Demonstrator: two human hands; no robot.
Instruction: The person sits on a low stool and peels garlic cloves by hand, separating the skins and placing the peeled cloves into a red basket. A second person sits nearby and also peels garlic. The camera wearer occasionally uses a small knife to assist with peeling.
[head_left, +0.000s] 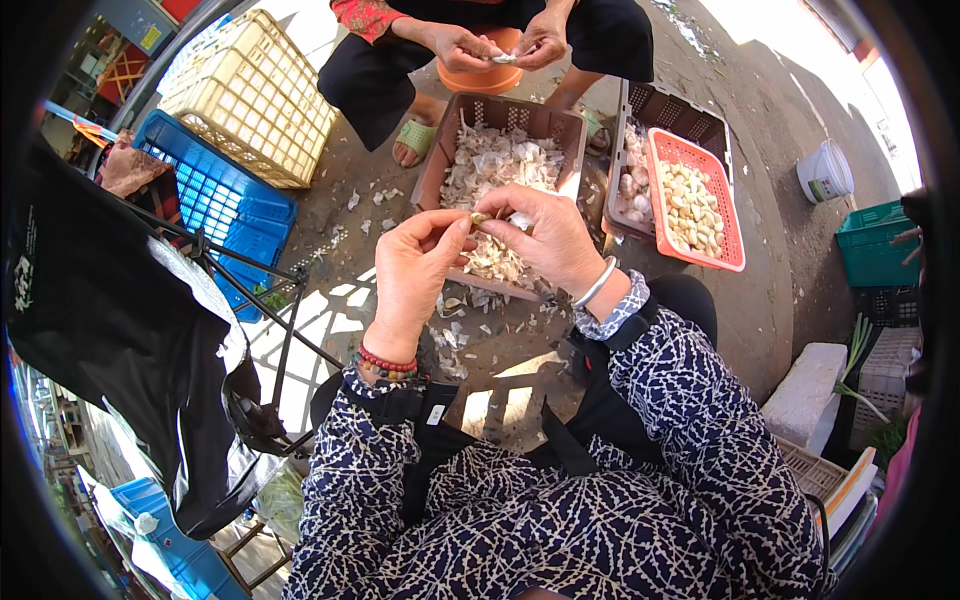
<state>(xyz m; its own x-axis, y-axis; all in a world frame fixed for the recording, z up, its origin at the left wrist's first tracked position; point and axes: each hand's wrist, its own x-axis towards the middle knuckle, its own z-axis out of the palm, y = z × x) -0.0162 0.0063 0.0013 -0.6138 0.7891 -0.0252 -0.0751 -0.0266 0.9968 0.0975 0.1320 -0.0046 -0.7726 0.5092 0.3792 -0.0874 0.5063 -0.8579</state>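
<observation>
My left hand (420, 270) and my right hand (544, 236) meet at the fingertips, pinching a small garlic clove (478, 218) between them. Below them stands a brown plastic crate (442, 169) full of papery garlic skins (499, 161). To the right, a pink plastic basket (739, 225) of peeled garlic cloves (686, 210) rests tilted on the edge of a dark crate (675, 105), where unpeeled garlic bulbs (636, 191) lie.
Opposite, a person's hands (502, 49) hold a small whitish piece. Cream (247, 97) and blue crates (225, 202) stand left, near a black cloth (112, 322) on a metal frame. At right are a white bucket (825, 171), a green crate (874, 240) and a foam block (806, 390).
</observation>
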